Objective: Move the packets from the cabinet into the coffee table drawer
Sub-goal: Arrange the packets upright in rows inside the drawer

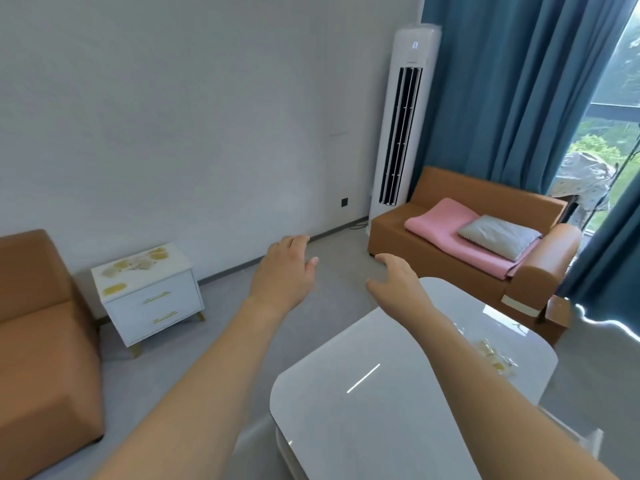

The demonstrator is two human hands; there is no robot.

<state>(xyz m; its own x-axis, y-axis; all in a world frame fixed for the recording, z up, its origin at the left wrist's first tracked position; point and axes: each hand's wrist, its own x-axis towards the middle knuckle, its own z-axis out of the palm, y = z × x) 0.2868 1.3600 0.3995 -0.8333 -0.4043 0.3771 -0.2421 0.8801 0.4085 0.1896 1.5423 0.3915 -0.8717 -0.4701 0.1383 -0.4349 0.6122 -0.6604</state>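
A small white cabinet [152,306] with two gold-handled drawers stands at the left against the wall. Several yellowish packets [138,265] lie on its top. A glossy white coffee table [398,393] fills the lower right; a few clear and yellow packets [495,356] lie on its right side. Its drawer is not visible. My left hand [285,268] is stretched out over the floor, fingers apart, holding nothing. My right hand [398,275] hovers above the table's far edge, also open and empty. Both hands are well away from the cabinet.
A brown armchair [38,341] stands at the far left beside the cabinet. A brown sofa [450,202] with a pink blanket and a grey pillow is at the right, next to a tall white air conditioner [401,133]. Grey floor lies between cabinet and table.
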